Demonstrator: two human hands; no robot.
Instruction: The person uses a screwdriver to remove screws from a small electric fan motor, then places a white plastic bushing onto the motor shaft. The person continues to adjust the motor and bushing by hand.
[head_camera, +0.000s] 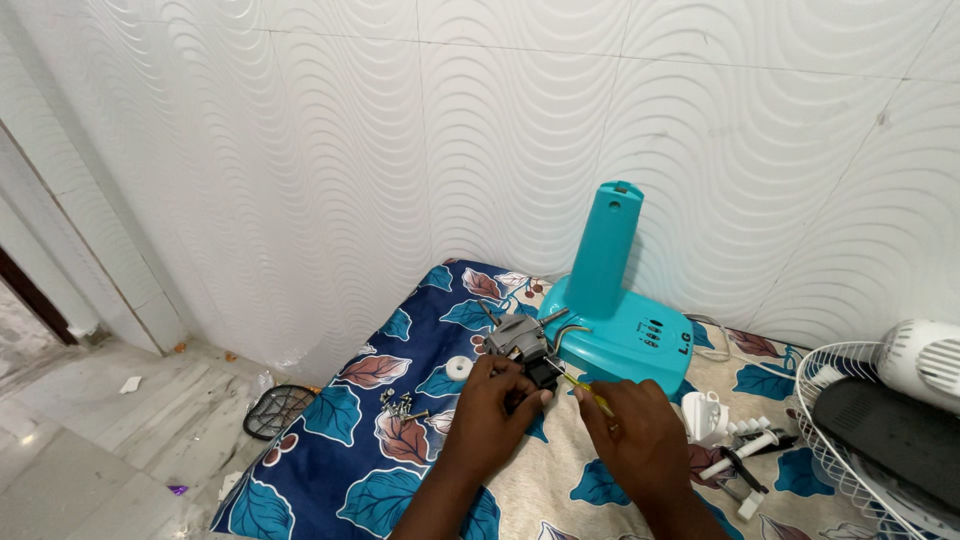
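Observation:
My left hand (489, 415) grips a small grey and black fan motor (522, 345) with metal parts and wires, held just above a leaf-patterned cloth (340, 455). My right hand (633, 430) holds a thin yellow-handled screwdriver (585, 392), its tip pointing at the motor's black part. Right behind the motor stands a turquoise fan base with an upright neck (612, 300).
Several loose screws (397, 404) and a white ring (459, 368) lie on the cloth to the left. White plastic parts (735, 440) lie to the right, beside a white wire fan grille (850, 430) and a fan head (920, 360). A tiled wall stands behind; the floor drops off left.

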